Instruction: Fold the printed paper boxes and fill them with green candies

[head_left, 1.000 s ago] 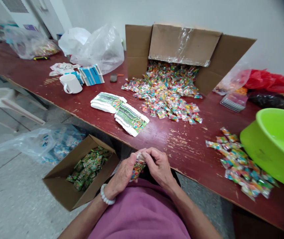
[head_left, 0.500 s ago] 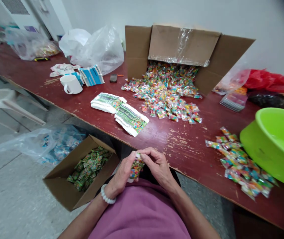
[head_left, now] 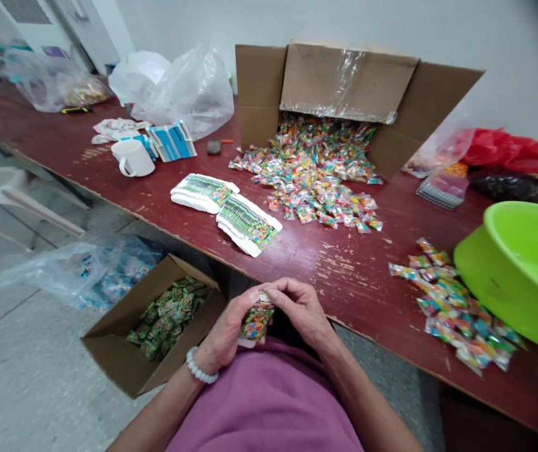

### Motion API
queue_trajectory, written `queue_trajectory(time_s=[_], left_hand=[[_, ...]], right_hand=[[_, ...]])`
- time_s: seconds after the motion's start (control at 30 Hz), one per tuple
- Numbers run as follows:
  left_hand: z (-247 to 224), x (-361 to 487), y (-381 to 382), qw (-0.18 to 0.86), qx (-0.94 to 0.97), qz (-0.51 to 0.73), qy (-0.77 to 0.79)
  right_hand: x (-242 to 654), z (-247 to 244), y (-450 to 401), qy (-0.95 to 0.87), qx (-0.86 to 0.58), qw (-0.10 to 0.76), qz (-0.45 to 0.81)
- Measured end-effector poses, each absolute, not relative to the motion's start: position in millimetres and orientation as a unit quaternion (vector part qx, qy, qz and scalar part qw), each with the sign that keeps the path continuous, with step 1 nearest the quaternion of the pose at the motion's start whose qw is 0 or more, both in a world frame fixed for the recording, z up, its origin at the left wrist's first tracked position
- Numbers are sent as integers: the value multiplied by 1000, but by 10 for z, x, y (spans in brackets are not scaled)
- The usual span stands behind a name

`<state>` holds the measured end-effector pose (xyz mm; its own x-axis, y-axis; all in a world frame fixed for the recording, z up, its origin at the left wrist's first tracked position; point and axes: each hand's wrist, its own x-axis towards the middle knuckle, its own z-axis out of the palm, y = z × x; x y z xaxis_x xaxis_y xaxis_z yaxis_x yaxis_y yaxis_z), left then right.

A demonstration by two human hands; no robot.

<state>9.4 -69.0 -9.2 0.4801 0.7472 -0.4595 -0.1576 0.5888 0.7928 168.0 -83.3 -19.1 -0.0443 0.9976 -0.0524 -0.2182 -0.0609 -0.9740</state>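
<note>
A small printed packet [head_left: 255, 321], green with colourful pictures, is held over my lap at the table's front edge. My left hand [head_left: 231, 326] wraps round its left side, a beaded bracelet on the wrist. The fingers of my right hand [head_left: 297, 307] pinch its top right corner. A white flap shows at the packet's lower end. Just beyond my hands, two fanned stacks of flat green packets [head_left: 250, 225] lie on the red table [head_left: 193, 235]. Behind them, wrapped candies [head_left: 316, 176] spill from an open cardboard box [head_left: 348, 81].
A carton of green packets [head_left: 127, 370] stands below on the left, beside a plastic bag [head_left: 108, 270]. A white mug [head_left: 133, 158] sits back left. On the right are a lime-green basin [head_left: 523, 276] and a smaller candy pile [head_left: 461, 314].
The packet has tilted slightly, showing more of its printed front, and its lower end has shifted a little left. My left hand has moved slightly left. Both hands still hold the packet.
</note>
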Motion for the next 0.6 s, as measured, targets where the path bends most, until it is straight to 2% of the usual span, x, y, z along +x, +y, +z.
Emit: queue_trajectory(time_s=[0.23, 0.6], left_hand=[[-106, 109, -695, 789, 344, 292, 417], [-182, 138, -710, 768, 312, 288, 480]], right_hand=[[1657, -175, -818, -383, -468, 533, 592], [1655, -134, -854, -549, -483, 516, 447]])
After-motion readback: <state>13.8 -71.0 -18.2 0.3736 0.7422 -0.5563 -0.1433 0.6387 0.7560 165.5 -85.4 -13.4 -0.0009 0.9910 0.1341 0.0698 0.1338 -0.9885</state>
